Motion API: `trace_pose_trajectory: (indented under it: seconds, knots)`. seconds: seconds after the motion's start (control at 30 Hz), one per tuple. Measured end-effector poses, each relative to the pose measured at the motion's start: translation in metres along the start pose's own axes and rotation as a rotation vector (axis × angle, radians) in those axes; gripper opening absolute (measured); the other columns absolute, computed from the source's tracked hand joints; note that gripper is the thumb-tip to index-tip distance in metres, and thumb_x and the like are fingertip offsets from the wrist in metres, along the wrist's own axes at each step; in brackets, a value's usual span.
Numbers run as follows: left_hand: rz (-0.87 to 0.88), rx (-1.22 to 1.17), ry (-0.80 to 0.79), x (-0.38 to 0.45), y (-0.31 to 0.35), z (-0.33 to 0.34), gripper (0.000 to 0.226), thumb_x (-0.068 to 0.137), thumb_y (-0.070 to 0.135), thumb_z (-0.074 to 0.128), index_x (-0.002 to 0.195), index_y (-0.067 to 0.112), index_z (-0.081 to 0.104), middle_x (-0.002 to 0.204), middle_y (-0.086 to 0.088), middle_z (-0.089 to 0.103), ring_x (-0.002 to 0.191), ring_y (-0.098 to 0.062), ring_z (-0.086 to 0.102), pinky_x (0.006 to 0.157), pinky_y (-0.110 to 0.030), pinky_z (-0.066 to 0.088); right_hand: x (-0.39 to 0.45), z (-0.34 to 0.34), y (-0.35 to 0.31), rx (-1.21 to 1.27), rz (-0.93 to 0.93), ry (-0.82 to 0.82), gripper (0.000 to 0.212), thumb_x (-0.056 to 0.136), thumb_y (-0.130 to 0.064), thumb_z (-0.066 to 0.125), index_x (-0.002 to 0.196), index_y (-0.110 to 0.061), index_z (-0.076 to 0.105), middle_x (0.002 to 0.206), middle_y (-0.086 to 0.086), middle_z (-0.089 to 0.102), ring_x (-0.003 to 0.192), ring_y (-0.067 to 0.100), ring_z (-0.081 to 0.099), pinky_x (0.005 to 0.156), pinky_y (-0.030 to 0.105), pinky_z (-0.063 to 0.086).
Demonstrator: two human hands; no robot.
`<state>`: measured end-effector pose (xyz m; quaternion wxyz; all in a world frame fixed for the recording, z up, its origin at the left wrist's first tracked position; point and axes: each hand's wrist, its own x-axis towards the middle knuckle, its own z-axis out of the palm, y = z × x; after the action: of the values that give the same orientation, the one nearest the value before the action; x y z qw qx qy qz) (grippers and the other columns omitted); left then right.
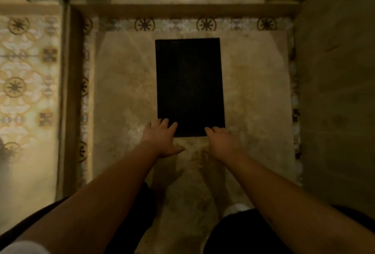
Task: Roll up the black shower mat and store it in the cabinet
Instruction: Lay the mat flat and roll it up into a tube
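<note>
Hands, two: left hand (162,138) and right hand (222,142), each grip spread, reach one flat black shower mat (189,83).

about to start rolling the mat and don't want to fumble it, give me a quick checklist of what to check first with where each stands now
1. Mat lies flat and fully unrolled on the shower floor: ok.
2. Nothing sits on top of the mat: ok.
3. Left hand at the near left corner, fingers spread over the edge: ok.
4. Right hand at the near right corner: ok.
5. Either hand actually gripping the edge: cannot tell; both look open and may only be resting on it.
6. Floor beyond the far edge free for the roll to travel: ok.
7. Cabinet ready to take the mat: cannot tell, it is not in view.
</note>
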<state>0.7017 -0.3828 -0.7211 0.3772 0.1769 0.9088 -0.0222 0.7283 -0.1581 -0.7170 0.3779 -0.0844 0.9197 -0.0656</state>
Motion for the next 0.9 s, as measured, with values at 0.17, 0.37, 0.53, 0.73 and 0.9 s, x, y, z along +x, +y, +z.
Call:
trace_pose_trajectory:
  seconds: [0.17, 0.37, 0.53, 0.73, 0.9]
  knots:
    - [0.054, 0.023, 0.090, 0.070, 0.000, 0.082, 0.070, 0.078, 0.060, 0.059, 0.133, 0.023, 0.038, 0.128, -0.010, 0.047, 0.115, -0.031, 0.046, 0.088, -0.045, 0.045, 0.083, 0.068, 0.018, -0.101, -0.074, 0.042, 0.063, 0.087, -0.044, 0.059, 0.140, -0.021, 0.038, 0.134, 0.011, 0.051, 0.116, 0.033, 0.051, 0.090, 0.044, 0.045]
    - [0.118, -0.005, 0.135, 0.104, -0.002, 0.115, 0.042, 0.089, 0.024, 0.052, 0.130, 0.017, 0.043, 0.125, -0.012, 0.046, 0.114, -0.033, 0.044, 0.083, -0.046, 0.045, 0.120, 0.108, 0.034, -0.218, -0.188, 0.118, 0.049, 0.088, -0.024, 0.055, 0.135, -0.023, 0.040, 0.125, 0.010, 0.049, 0.113, 0.032, 0.046, 0.083, 0.044, 0.044]
    - [0.155, -0.041, 0.165, 0.116, -0.012, 0.114, 0.040, 0.091, 0.024, 0.055, 0.130, 0.018, 0.045, 0.122, -0.012, 0.047, 0.110, -0.031, 0.046, 0.080, -0.044, 0.048, 0.128, 0.104, 0.045, -0.301, -0.309, 0.142, 0.046, 0.087, -0.018, 0.056, 0.132, -0.020, 0.045, 0.121, 0.009, 0.055, 0.110, 0.031, 0.051, 0.083, 0.041, 0.044]
    - [0.220, -0.175, 0.274, 0.100, -0.025, 0.122, 0.032, 0.091, 0.019, 0.055, 0.122, 0.013, 0.059, 0.114, -0.011, 0.066, 0.101, -0.033, 0.059, 0.076, -0.044, 0.052, 0.131, 0.093, 0.056, -0.132, -0.317, 0.157, 0.036, 0.095, -0.027, 0.048, 0.130, -0.018, 0.052, 0.118, 0.009, 0.065, 0.107, 0.030, 0.059, 0.080, 0.042, 0.052]
    - [0.145, -0.139, 0.297, 0.100, -0.016, 0.112, 0.032, 0.087, 0.016, 0.056, 0.119, 0.016, 0.056, 0.097, -0.010, 0.066, 0.087, -0.031, 0.062, 0.063, -0.038, 0.050, 0.128, 0.087, 0.049, -0.020, -0.224, 0.162, 0.020, 0.098, -0.026, 0.048, 0.113, -0.015, 0.054, 0.101, 0.012, 0.064, 0.092, 0.032, 0.060, 0.074, 0.046, 0.052]
